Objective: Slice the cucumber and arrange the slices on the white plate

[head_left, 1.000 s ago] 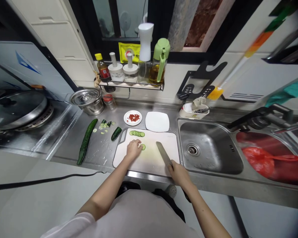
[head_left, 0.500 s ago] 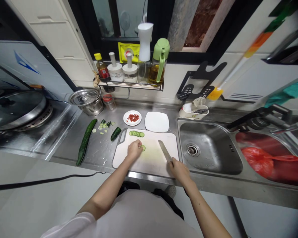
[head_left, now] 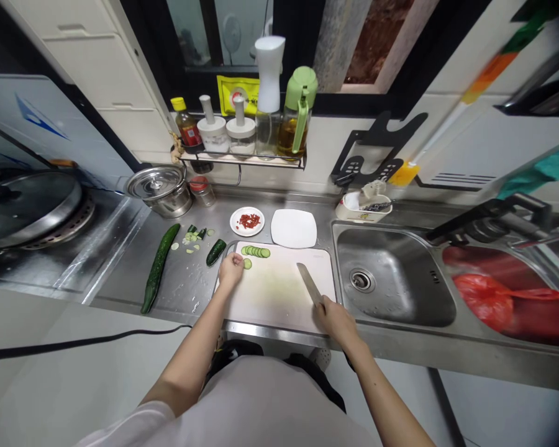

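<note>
My left hand (head_left: 231, 269) is closed at the left end of the white cutting board (head_left: 270, 310), fingertips pinching the edge of a round cucumber slice (head_left: 247, 264). Just behind it lies an overlapping row of cucumber slices (head_left: 256, 251). My right hand (head_left: 334, 316) grips a knife (head_left: 310, 282) by its handle over the board's right side, the blade pointing away and to the left. Left of the board rest a cut cucumber piece (head_left: 215, 252), small cucumber scraps (head_left: 193, 238) and a long whole cucumber (head_left: 159, 267).
Behind the board stand a small plate of chopped red bits (head_left: 246, 221) and a white square plate (head_left: 293, 228). To the right is the sink (head_left: 395, 279), to the left a lidded steel pot (head_left: 161, 192). A condiment shelf (head_left: 242, 159) hangs at the back.
My left hand has moved left and slightly away across the board, and the single cucumber slice has shifted with it. My right hand and the knife stay in place.
</note>
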`<state>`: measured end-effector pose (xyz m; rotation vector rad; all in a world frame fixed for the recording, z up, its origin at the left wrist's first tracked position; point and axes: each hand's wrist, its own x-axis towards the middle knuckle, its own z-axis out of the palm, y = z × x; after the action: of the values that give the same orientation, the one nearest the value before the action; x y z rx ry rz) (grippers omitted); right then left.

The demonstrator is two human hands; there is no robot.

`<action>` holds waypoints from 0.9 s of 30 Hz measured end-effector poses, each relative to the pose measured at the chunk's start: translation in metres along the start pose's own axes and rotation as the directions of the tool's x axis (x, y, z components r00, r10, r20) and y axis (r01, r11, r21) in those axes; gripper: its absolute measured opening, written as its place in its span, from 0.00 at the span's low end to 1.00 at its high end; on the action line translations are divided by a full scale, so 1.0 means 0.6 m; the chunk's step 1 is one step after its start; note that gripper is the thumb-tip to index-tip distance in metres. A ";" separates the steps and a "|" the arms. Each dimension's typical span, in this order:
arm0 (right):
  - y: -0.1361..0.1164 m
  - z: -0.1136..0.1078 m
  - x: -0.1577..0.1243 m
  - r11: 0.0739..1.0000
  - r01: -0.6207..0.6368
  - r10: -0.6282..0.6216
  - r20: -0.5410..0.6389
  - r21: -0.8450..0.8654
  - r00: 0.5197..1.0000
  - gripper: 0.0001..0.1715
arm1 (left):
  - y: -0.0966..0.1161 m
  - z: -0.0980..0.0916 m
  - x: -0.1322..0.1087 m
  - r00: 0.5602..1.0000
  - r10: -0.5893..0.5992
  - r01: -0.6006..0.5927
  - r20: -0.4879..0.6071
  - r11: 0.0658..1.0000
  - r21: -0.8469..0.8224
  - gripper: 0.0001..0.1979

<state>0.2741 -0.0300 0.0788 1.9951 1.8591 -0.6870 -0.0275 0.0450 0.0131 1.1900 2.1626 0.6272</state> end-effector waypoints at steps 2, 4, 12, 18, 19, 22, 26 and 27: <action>0.001 0.001 0.002 1.000 0.001 -0.001 0.004 0.000 1.000 0.19 | -0.004 -0.006 0.007 1.000 -0.022 0.022 -0.021 1.000 0.018 0.06; 0.002 0.002 0.005 1.000 0.003 -0.003 0.010 -0.001 1.000 0.18 | -0.007 -0.009 0.012 0.999 -0.038 0.039 -0.036 0.999 0.032 0.07; 0.001 0.001 0.011 1.000 0.007 -0.006 0.021 -0.004 1.000 0.19 | -0.006 -0.016 0.011 0.997 -0.032 0.043 -0.074 0.988 0.151 0.08; 0.003 0.005 0.014 1.000 0.008 -0.008 0.006 -0.003 1.000 0.19 | -0.003 -0.015 0.001 0.996 0.039 -0.017 -0.082 0.969 0.246 0.10; 0.004 0.006 0.015 1.000 0.011 -0.011 0.004 -0.001 1.000 0.19 | -0.002 -0.015 0.001 0.996 0.039 -0.017 -0.082 0.967 0.253 0.10; 0.005 0.008 0.016 1.000 0.015 -0.015 0.006 0.008 1.000 0.19 | -0.001 -0.017 0.000 0.996 0.028 -0.005 -0.081 0.963 0.268 0.10; 0.003 0.007 0.014 1.000 0.015 -0.015 0.004 0.002 1.000 0.19 | 0.006 -0.018 -0.004 0.995 0.023 0.005 -0.095 0.960 0.281 0.11; 0.002 0.006 0.013 1.000 0.015 -0.015 0.002 0.000 1.000 0.19 | 0.009 -0.016 -0.006 0.995 0.036 -0.008 -0.091 0.960 0.282 0.12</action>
<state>0.2754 -0.0258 0.0713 1.9817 1.8751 -0.6930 -0.0294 0.0434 0.0247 1.3556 2.3816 0.4009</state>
